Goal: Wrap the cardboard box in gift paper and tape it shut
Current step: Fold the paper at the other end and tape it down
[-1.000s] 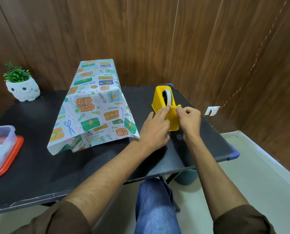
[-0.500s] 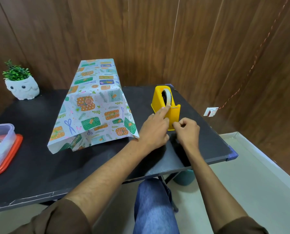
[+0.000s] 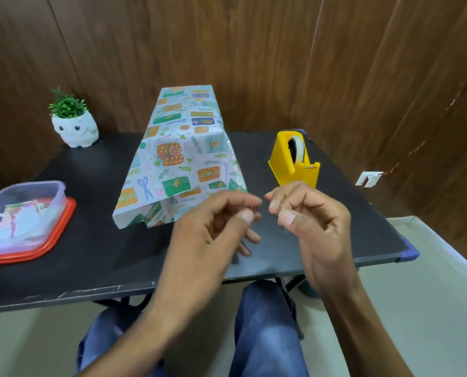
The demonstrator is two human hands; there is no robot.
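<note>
Left hand [image 3: 213, 227] and right hand [image 3: 308, 221] hover above the surface [image 3: 104, 254], fingertips pinched and nearly touching. I cannot tell if they hold tape. The paper-draped box [image 3: 183, 148] sits just beyond. A slack strip could stick to itself.

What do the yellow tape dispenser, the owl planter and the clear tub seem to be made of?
The tape dispenser: likely moulded plastic; even yellow, smooth, slightly glossy faces. The owl planter: probably ceramic or plaster; white, matte, sculpted shape. The tub: translucent plastic, contents showing through its wall, on an orange-red lid, seemingly plastic too.
</note>
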